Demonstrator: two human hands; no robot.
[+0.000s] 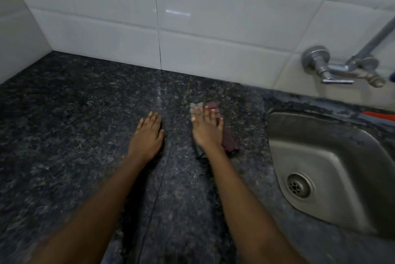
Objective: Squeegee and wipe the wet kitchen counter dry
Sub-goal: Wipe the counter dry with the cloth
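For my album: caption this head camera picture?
Right hand presses a cloth on the granite counter; left hand rests flat.

Both forearms are bare from the wrists back to the near edge of the counter (pixel 64 135), where they pass out of sight. The left forearm (pixel 102 195) and the right forearm (pixel 237 191) are slim and long. The left hand (pixel 147 133) and right hand (pixel 206 129) are bare too, with slender fingers. The fingernails (pixel 150 113) look short and pale; blur softens those on the right.
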